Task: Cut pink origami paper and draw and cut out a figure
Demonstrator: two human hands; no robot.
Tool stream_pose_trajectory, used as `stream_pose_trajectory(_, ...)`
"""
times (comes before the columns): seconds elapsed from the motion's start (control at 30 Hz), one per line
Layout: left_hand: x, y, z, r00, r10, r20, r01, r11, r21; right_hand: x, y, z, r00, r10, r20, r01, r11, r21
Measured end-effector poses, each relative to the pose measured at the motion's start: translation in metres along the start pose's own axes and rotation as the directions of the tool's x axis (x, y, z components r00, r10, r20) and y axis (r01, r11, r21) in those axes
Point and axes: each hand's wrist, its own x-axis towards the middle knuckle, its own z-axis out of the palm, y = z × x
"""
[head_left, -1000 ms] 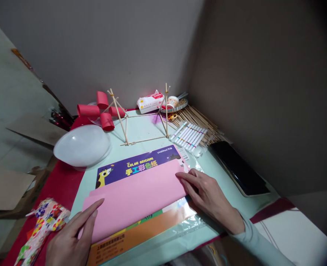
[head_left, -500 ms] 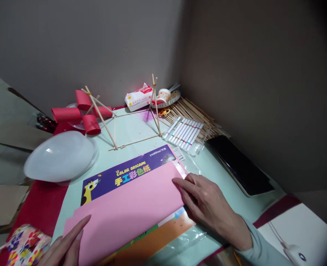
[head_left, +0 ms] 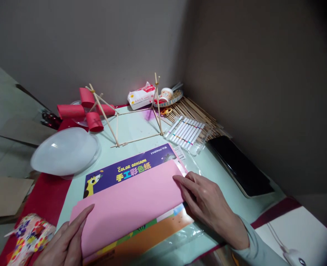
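Note:
A folded sheet of pink paper (head_left: 130, 207) lies over a purple origami paper pack (head_left: 135, 164) with a giraffe on its cover. My left hand (head_left: 66, 238) grips the paper's left end, index finger on top and the thumb mostly hidden. At the right end, my right hand (head_left: 208, 203) pinches the same paper near its corner, fingertips on top. The fold runs along the near edge, and the far edges lie slightly offset. Beneath the pack, a clear plastic sleeve (head_left: 195, 225) shows on the right.
Behind stand a wooden stick frame (head_left: 138, 140), red paper tubes (head_left: 94, 122), a tissue pack (head_left: 141, 96) and scissors (head_left: 167, 111). Right are markers (head_left: 184, 133), loose sticks (head_left: 199, 114) and a black tablet (head_left: 241, 166). Translucent plates (head_left: 65, 151) and a colourful bag (head_left: 31, 236) lie left.
My view has shifted slightly, so most things appear a little further right. My left hand sits slightly higher in the picture, still on the pink paper; the right hand keeps its pinch.

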Motion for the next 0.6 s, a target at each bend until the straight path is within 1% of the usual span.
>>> stream_pose_trajectory(0.1, 0.004, 0.012, -0.003, 0.998, -0.053, 0.035, 0.052, 0.998, 0.031, -0.002, 0.005, 0.004, 0.999, -0.029, -0.035, 0.029, 0.999, -0.021)
stream_pose_trajectory(0.13, 0.005, 0.017, -0.004, 0.998, -0.064, 0.024, 0.063, 0.997, 0.039, -0.002, 0.006, 0.005, 0.998, -0.047, -0.049, 0.045, 0.998, -0.042)
stream_pose_trajectory(0.3, 0.007, 0.029, -0.003, 1.0, -0.016, -0.012, 0.016, 1.0, 0.022, -0.002, 0.013, 0.009, 0.988, -0.122, -0.089, 0.109, 0.984, -0.143)
stream_pose_trajectory(0.4, 0.007, 0.033, -0.003, 1.0, -0.017, -0.026, 0.018, 0.999, 0.03, -0.002, 0.014, 0.008, 0.988, -0.13, -0.087, 0.115, 0.98, -0.161)
stream_pose_trajectory(0.6, 0.006, 0.045, -0.004, 0.999, -0.026, -0.037, 0.028, 0.998, 0.063, -0.001, 0.012, 0.007, 0.983, -0.137, -0.119, 0.109, 0.969, -0.22)
